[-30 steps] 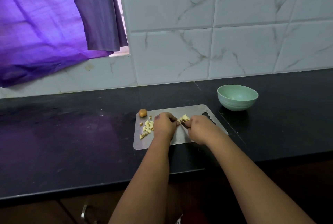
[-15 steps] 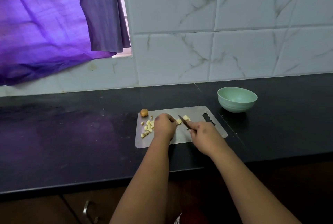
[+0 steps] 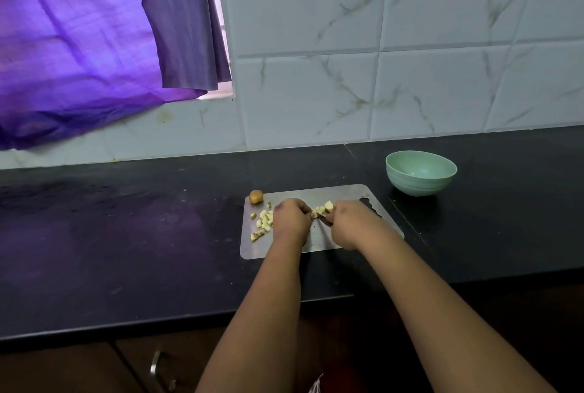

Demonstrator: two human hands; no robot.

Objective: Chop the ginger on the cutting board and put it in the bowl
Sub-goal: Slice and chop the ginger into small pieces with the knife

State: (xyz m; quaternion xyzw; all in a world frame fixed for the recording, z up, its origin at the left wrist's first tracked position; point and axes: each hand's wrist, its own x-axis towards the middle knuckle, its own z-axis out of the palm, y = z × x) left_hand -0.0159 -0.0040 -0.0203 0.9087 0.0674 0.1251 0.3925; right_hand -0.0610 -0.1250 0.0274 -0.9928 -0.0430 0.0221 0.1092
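Gripping a knife point(image 3: 325, 220), right hand point(image 3: 350, 223) over pale ginger cubes point(image 3: 323, 208).

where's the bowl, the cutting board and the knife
bowl point(image 3: 420, 185), head view, on its outer front wall
cutting board point(image 3: 319, 242), head view, bare metal between the two wrists
knife point(image 3: 325, 220), head view, on the short stretch of blade showing beside the right hand point(image 3: 352, 223)

— What is the person wearing on the arms?

— Nothing that shows. Both forearms are bare from the bottom edge up to the wrists, with no sleeve, watch or band.

— And the hands?

— The left hand point(image 3: 292, 222) and the right hand point(image 3: 350, 225) are bare too, without gloves or rings that can be made out.

— Any clothing at all?

— Only a small scrap of red and white patterned cloth below the left forearm; too little shows to tell what it is.
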